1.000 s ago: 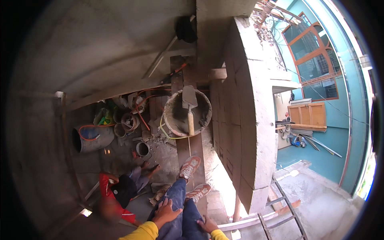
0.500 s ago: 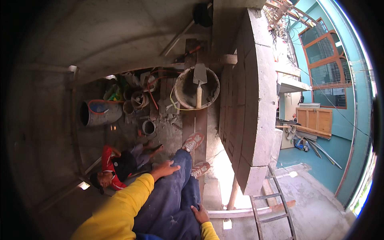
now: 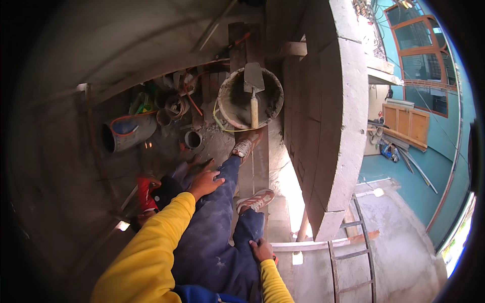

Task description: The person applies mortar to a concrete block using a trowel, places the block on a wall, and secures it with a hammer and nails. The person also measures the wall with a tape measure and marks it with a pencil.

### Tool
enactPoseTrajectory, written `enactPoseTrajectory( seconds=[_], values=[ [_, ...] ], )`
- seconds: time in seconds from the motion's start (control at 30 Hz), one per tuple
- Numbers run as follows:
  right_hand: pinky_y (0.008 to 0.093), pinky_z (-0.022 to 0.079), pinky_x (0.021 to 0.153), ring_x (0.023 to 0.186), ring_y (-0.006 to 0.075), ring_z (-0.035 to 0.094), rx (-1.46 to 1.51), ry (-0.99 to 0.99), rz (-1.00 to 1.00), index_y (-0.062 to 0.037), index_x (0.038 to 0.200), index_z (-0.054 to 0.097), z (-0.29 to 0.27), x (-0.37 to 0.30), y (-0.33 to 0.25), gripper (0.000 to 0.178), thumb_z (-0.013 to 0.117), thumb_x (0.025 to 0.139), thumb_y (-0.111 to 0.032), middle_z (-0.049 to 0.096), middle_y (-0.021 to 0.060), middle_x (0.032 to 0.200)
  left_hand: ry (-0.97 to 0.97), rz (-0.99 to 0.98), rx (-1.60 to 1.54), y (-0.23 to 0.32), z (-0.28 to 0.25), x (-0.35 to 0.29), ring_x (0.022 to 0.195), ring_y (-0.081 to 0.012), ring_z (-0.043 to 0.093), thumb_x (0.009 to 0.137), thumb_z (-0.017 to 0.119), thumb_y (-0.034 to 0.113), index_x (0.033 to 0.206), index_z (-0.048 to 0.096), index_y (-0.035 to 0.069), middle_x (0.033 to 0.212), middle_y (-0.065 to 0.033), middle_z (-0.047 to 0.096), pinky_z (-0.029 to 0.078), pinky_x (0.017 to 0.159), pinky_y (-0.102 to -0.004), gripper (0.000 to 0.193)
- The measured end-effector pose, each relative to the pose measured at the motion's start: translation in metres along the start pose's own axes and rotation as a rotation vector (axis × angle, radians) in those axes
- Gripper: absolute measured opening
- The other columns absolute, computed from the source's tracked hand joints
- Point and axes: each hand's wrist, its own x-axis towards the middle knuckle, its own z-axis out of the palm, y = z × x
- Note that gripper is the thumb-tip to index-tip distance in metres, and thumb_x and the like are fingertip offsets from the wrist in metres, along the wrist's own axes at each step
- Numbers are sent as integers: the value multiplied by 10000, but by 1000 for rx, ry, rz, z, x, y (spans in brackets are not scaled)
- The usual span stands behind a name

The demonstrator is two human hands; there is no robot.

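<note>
My left hand (image 3: 206,183) lies on the left leg of my dark blue trousers (image 3: 207,237), near the knee, its fingers stretched out and nothing in it. Lower right, my right hand (image 3: 262,250) is closed on the cloth of the right trouser leg. Ahead of my feet on the plank (image 3: 252,171) stands a round bucket (image 3: 225,103) with grey mortar inside. A trowel (image 3: 254,83) with a wooden handle lies across its rim, handle toward me. My left shoe (image 3: 247,143) is close to the bucket; my right shoe (image 3: 257,200) is nearer me.
A block wall (image 3: 328,121) rises close on the right, with a metal ladder (image 3: 352,255) at its near end. Down left, a person in a red sleeve (image 3: 146,194) is partly hidden by my arm. A grey drum (image 3: 129,134) and small pails (image 3: 193,139) stand beyond.
My left foot has stepped forward toward the bucket, and my legs are farther apart. My right hand has gone from resting on the thigh to gripping trouser cloth. The view has shifted.
</note>
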Motion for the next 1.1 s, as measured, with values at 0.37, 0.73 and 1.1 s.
enactPoseTrajectory(
  seconds=[0.37,0.73,1.1],
  values=[
    [415,563,856,971,304,768,834,271,-203,18,1264,645,-109,178,-201,453,665,1037,-373,757,214,1052,237,50,-462,-55,-83,146,953,-191,733,1002,728,350,1373,650,-33,1103,-157,781,563,787,-337,539],
    [407,557,905,1002,316,756,657,362,-144,-10,1237,702,-107,143,-193,407,670,1023,-355,756,209,1095,-57,-292,-614,8,-120,107,1078,-202,724,1037,699,394,1439,613,10,1216,-88,742,533,788,-300,563],
    [486,542,944,1043,416,724,473,211,-53,-47,1260,701,-36,104,-98,474,703,974,-426,751,247,1098,-98,-327,-492,42,-84,76,1020,-172,700,1018,728,379,1421,628,5,1222,-97,729,545,865,-315,559]
  ],
)
